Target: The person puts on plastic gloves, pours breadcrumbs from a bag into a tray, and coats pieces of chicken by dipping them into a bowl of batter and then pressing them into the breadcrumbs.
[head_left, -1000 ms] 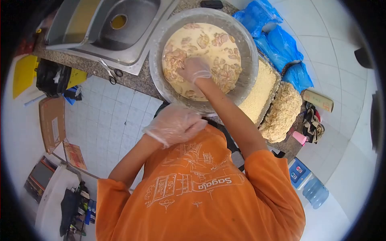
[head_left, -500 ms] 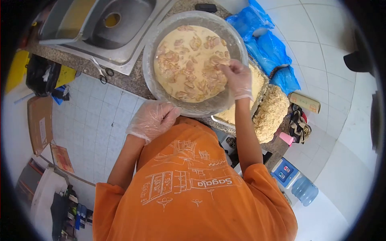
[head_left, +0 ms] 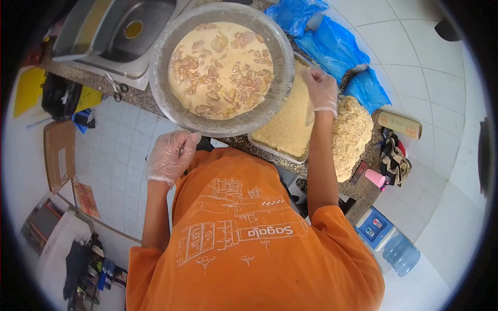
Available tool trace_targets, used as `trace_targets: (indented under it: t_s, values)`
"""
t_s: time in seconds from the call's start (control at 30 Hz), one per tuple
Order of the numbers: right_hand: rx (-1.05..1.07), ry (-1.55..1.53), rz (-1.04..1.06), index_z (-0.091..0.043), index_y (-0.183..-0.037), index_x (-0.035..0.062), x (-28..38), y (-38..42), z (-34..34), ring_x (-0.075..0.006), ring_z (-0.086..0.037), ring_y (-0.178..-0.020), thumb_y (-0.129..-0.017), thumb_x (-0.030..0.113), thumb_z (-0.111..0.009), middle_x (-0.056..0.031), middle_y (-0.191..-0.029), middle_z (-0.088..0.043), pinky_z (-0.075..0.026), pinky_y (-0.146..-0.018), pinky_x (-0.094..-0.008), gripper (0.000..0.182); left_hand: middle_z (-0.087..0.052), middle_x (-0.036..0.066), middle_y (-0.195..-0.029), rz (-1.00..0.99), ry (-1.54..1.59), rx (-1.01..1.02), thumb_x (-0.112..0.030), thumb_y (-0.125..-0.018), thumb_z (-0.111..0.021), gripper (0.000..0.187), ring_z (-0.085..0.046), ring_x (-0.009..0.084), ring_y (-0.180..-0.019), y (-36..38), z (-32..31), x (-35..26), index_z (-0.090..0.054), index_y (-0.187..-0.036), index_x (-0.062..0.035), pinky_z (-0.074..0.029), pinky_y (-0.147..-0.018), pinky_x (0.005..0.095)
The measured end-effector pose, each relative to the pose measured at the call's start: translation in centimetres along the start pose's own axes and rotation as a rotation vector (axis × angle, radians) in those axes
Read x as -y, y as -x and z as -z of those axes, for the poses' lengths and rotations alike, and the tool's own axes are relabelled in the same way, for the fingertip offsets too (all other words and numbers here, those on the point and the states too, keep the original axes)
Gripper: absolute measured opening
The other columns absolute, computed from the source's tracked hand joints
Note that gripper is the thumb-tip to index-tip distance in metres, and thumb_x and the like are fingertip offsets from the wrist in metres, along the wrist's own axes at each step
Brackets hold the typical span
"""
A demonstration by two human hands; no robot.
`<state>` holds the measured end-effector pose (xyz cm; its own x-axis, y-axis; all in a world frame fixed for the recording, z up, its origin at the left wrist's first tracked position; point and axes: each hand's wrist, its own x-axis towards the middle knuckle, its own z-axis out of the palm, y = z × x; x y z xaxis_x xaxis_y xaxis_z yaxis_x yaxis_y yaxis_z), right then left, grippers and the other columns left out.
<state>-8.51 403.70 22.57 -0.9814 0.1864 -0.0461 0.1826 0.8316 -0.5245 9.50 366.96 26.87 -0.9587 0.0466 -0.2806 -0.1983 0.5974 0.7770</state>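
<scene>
The right hand (head_left: 320,92), in a clear plastic glove, is bunched up above pale yellow crumbs (head_left: 285,120) in a silver tray (head_left: 280,154) (I cannot tell if it holds anything). The left hand (head_left: 172,154), gloved too, is curled in near a big round grey bowl (head_left: 283,62). Pink meat pieces (head_left: 243,39) sit inside, in creamy batter (head_left: 234,56).

Your orange shirt (head_left: 270,269): one word legible, in a framed strip on the white print (head_left: 265,233). You can read "Saga", then closing letters that look like "la" or "ja"; uncertain. Blue dispenser top (head_left: 370,224): two small emblems, too small for you to read. Cardboard box (head_left: 57,155): pale label, illegible. Long carton (head_left: 399,124): orange-red marking near one end, illegible.
</scene>
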Motion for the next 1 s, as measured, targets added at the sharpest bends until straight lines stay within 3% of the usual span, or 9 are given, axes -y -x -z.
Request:
trace_targets:
  t_s: [0.07,0.2,0.27,0.37,0.47,0.7,0.77,0.87,1.0]
  values:
    - [0.161,-0.150,0.005,-0.077,-0.096,0.0073,4.0,0.5,-1.6,-0.0298,-0.071,-0.078,-0.086,0.040,-0.073,-0.0137,-0.084,-0.074,-0.053,-0.073,-0.0396,0.035,-0.050,0.015,-0.064,0.005,-0.005,-0.009,-0.027,-0.101,-0.063,0.038,-0.044,0.0301,-0.055,0.9,-0.1,-0.4,-0.054,-0.075,-0.0008,-0.039,-0.055,0.0406]
    - [0.185,-0.016,0.293,-0.075,-0.093,0.0013,9.7,-0.9,-7.5,-0.0283,-0.069,-0.074,-0.086,0.042,-0.073,-0.0145,-0.084,-0.075,-0.053,-0.071,-0.0406,0.041,-0.049,0.016,-0.062,0.052,-0.029,-0.025,-0.027,-0.101,-0.063,0.040,-0.045,0.0312,-0.055,2.2,0.6,0.6,-0.052,-0.073,-0.0005,-0.039,-0.054,0.0416]
    - [0.484,0.399,0.476,-0.076,-0.094,0.0016,11.1,-2.7,-11.7,-0.0388,-0.071,-0.089,-0.084,0.041,-0.070,-0.0203,-0.097,-0.075,-0.055,-0.082,-0.0451,0.041,-0.048,0.016,-0.062,0.008,-0.048,-0.053,-0.027,-0.101,-0.062,0.041,-0.045,0.0325,-0.055,2.5,1.4,1.5,-0.051,-0.072,-0.0006,-0.039,-0.054,0.0420]
    - [0.526,0.467,0.403,-0.077,-0.100,0.0047,13.8,-1.9,-17.1,-0.0327,-0.073,-0.095,-0.084,0.034,-0.069,-0.0157,-0.099,-0.075,-0.056,-0.088,-0.0430,0.034,-0.048,0.016,-0.062,0.040,-0.037,-0.054,-0.027,-0.101,-0.062,0.041,-0.045,0.0335,-0.055,2.6,3.1,2.7,-0.050,-0.072,-0.0008,-0.039,-0.054,0.0422]
    - [0.578,0.505,0.375,-0.075,-0.104,0.0011,15.2,-1.5,-20.5,-0.0386,-0.070,-0.104,-0.083,0.035,-0.070,-0.0218,-0.107,-0.073,-0.056,-0.091,-0.0439,0.040,-0.048,0.017,-0.064,0.063,-0.031,-0.038,-0.020,-0.099,-0.062,0.035,-0.045,0.0335,-0.057,2.3,5.1,3.8,-0.049,-0.073,-0.0001,-0.040,-0.056,0.0424]
    - [0.736,0.340,0.521,-0.075,-0.103,0.0025,13.4,-1.5,-16.8,-0.0383,-0.070,-0.099,-0.083,0.028,-0.069,-0.0207,-0.099,-0.073,-0.056,-0.087,-0.0464,0.033,-0.049,0.016,-0.063,-0.029,-0.051,-0.062,-0.024,-0.100,-0.062,0.039,-0.047,0.0351,-0.056,0.3,8.0,6.7,-0.049,-0.072,-0.0010,-0.040,-0.055,0.0434]
    - [0.516,0.383,0.948,-0.074,-0.095,0.0050,12.5,0.1,-17.9,-0.0384,-0.071,-0.093,-0.082,0.022,-0.070,-0.0188,-0.091,-0.073,-0.056,-0.084,-0.0473,0.022,-0.050,0.017,-0.065,-0.046,-0.089,-0.026,-0.020,-0.098,-0.063,0.032,-0.048,0.0373,-0.058,-0.2,8.0,6.6,-0.053,-0.074,-0.0012,-0.041,-0.057,0.0442]
    - [0.599,0.694,0.815,-0.074,-0.099,0.0068,13.3,1.2,-19.6,-0.0378,-0.071,-0.091,-0.081,0.018,-0.070,-0.0198,-0.091,-0.072,-0.056,-0.085,-0.0457,0.022,-0.050,0.017,-0.065,-0.117,-0.042,-0.051,-0.023,-0.099,-0.063,0.034,-0.047,0.0364,-0.058,-0.2,7.5,5.3,-0.053,-0.074,-0.0012,-0.041,-0.057,0.0439]
    - [0.504,0.501,0.787,-0.076,-0.103,0.0064,12.4,0.3,-16.5,-0.0363,-0.072,-0.089,-0.083,0.020,-0.071,-0.0202,-0.088,-0.072,-0.056,-0.083,-0.0433,0.026,-0.050,0.017,-0.065,-0.074,-0.030,-0.039,-0.024,-0.100,-0.062,0.036,-0.047,0.0349,-0.058,1.3,7.4,3.8,-0.052,-0.075,-0.0010,-0.041,-0.058,0.0433]
